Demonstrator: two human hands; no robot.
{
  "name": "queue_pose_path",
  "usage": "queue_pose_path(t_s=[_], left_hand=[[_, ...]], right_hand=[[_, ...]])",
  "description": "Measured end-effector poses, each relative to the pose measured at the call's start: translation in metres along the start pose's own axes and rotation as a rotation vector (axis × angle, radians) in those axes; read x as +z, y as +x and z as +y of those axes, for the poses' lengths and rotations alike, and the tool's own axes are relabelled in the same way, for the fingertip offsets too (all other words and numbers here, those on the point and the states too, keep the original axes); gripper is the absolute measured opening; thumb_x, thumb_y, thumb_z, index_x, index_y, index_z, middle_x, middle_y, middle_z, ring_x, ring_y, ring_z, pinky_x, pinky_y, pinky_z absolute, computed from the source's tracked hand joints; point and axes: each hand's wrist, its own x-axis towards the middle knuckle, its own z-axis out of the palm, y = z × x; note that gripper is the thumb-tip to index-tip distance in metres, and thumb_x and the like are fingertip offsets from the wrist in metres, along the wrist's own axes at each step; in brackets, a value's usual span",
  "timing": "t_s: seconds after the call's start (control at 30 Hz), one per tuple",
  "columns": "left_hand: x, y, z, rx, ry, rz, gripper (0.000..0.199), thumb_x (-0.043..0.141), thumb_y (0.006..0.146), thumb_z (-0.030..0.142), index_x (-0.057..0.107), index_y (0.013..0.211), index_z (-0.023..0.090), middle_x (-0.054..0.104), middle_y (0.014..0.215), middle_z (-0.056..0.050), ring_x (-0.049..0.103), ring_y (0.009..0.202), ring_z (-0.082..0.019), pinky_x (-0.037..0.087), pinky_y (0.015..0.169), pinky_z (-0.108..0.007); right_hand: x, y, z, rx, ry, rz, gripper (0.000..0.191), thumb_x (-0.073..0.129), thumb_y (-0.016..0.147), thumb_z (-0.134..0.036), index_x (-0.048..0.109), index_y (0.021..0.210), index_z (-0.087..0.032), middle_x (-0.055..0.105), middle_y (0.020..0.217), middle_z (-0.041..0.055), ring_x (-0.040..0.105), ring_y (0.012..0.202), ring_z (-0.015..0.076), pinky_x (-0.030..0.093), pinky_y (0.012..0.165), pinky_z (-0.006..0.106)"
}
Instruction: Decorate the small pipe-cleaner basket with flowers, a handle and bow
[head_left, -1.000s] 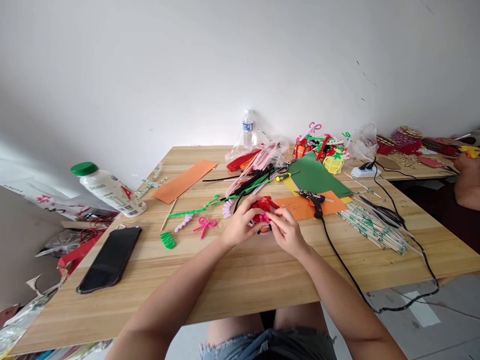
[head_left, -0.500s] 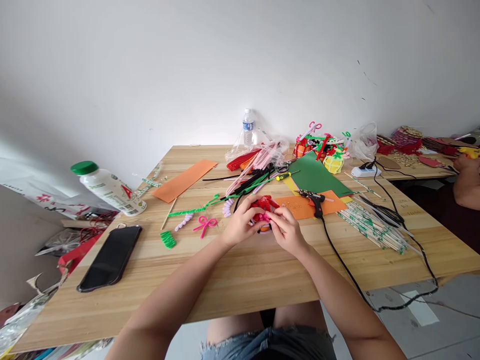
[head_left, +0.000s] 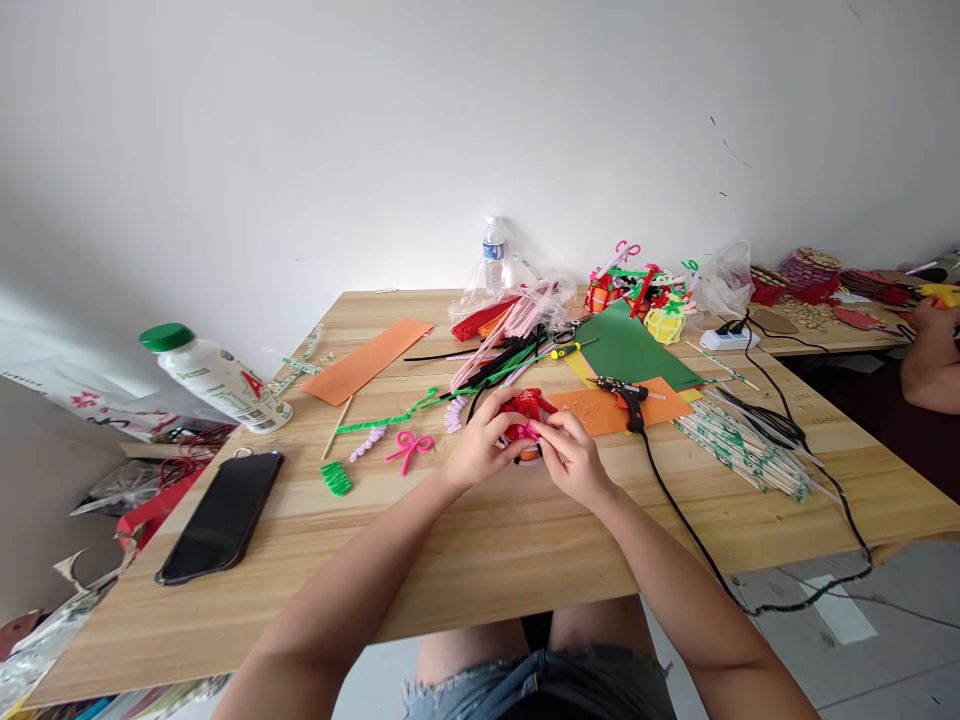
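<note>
Remotely, I see the left hand (head_left: 481, 448) and right hand (head_left: 577, 460) gripping a red fuzzy piece (head_left: 529, 402) between them over the tabletop (head_left: 517, 560); beyond, a clear bag (head_left: 559, 308) (crumpled) partly wraps pink stems (head_left: 526, 318)

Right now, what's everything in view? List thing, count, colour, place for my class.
Craft piece: one, mostly red, between hands
Pipe cleaners: many, mixed, table centre
Bow: one, pink, left of hands
Glue gun: one, black, right of hands
Paper sheets: several, assorted, left and right
Screwdriver: one, yellow, centre
Ornaments: several, multicoloured, back right
Sticks: many, green and white, right
Power strip: one, white, right
Clear bottle: one, transparent, back
White bottle: one, green cap, left
Phone: one, black, left
Person nearby: one, dark clothing, far right
Left hand: one, bare, centre
Right hand: one, bare, centre
</note>
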Motion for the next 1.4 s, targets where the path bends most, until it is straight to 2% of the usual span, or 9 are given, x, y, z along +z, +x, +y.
queue_pose_path(t_s=[0.63, 1.4], left_hand=[[-0.0032, 0.0024, 0.0034, 0.001, -0.008, -0.002, 0.019, 0.064, 0.087, 0.029, 0.059, 0.102, 0.018, 0.05, 0.131, -0.016, 0.052, 0.124, -0.026, 0.05, 0.099, -0.045], [-0.0018, 0.0013, 0.0018, -0.014, -0.013, -0.004, 0.019, 0.064, 0.087, 0.03, 0.06, 0.102, 0.019, 0.05, 0.132, -0.016, 0.052, 0.124, -0.026, 0.05, 0.1, -0.045]], right_hand=[[0.0008, 0.0005, -0.0016, -0.001, 0.0, 0.003, 0.041, 0.045, 0.094, -0.01, 0.057, 0.131, -0.025, 0.052, 0.097, 0.0081, 0.059, 0.081, 0.0168, 0.056, 0.069, 0.032], [0.0012, -0.0001, -0.0014, -0.002, -0.002, 0.008, 0.043, 0.046, 0.093, -0.009, 0.056, 0.132, -0.027, 0.052, 0.098, 0.0078, 0.06, 0.081, 0.0167, 0.057, 0.069, 0.031]])
